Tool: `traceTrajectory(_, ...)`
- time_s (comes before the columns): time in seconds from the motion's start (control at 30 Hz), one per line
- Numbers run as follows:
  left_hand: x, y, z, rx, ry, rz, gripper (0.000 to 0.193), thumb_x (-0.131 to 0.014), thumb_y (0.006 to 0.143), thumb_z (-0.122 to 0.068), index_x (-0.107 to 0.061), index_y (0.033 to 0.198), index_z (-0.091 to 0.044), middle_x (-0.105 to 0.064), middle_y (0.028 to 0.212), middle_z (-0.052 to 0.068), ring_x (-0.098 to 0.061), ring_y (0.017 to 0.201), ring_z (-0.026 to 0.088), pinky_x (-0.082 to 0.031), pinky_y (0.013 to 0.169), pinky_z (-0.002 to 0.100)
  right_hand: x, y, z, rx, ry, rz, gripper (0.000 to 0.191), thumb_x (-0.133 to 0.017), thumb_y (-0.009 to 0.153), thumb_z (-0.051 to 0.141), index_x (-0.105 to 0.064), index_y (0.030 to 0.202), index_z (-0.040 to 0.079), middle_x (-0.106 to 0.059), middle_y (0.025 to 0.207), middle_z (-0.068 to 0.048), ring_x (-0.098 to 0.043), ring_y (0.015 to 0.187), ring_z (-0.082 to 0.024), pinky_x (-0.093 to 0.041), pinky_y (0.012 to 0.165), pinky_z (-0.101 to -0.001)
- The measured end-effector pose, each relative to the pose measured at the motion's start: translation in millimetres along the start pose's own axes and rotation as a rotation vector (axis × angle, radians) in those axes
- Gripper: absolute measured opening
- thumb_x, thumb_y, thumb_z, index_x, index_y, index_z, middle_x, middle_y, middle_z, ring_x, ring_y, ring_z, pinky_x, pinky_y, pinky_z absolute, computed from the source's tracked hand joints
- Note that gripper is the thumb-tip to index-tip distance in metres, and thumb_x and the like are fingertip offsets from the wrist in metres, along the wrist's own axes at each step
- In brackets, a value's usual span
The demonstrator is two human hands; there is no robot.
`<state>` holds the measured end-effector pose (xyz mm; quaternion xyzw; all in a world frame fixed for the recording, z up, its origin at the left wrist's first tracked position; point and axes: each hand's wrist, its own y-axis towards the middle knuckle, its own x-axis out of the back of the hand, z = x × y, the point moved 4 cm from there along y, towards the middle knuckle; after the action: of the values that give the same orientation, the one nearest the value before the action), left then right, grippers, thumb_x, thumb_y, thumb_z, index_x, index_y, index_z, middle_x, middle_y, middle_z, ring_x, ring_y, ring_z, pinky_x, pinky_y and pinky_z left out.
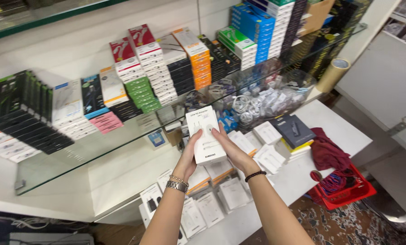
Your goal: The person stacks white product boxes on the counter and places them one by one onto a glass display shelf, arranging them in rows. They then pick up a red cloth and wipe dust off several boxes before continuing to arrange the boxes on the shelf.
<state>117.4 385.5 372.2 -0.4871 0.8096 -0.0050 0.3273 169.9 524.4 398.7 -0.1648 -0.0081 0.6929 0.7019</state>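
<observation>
Bright, even indoor light, soft shadows, faint glare on the glass shelf, slight wide-angle stretch at edges

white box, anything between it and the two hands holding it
Nothing visible. The left hand and right hand clasp the white box directly from each side, holding it up in front of the glass shelf.

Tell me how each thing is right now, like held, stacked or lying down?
White box: upright, held between both hands.
Left hand: gripping the box's left edge.
Right hand: gripping the box's right edge.
Boxes on the glass shelf: stacked in leaning rows.
Small white boxes: lying flat on the counter.
Dark box: lying on top of white boxes.
Tape roll: leaning on the shelf end.
Red basket: holding cables.
</observation>
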Motion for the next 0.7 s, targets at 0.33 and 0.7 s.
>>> traceTrajectory(0.33,-232,63,61,-0.252,0.003,0.052,0.080,-0.066,0.087,-0.040,-0.031,0.154,-0.013,-0.054,0.145,0.011,-0.058,0.130,0.025,-0.049,0.102,0.040,193,-125,33,0.101,0.125,-0.298,0.086,-0.061,0.084,0.055,-0.033,0.157,0.019,-0.046,0.152,-0.009,-0.047,0.136,-0.027,-0.045,0.107,-0.0528)
traceTrajectory(0.7,-286,163,206,-0.503,1.531,0.187,0.062,-0.052,0.098,-0.041,-0.049,0.151,-0.010,-0.039,0.161,0.015,-0.030,0.147,0.044,-0.026,0.121,0.048,428,-122,0,0.130,0.463,-0.596,0.082,-0.065,0.084,0.053,-0.042,0.149,0.007,-0.050,0.146,-0.014,-0.055,0.128,-0.031,-0.044,0.110,-0.0464)
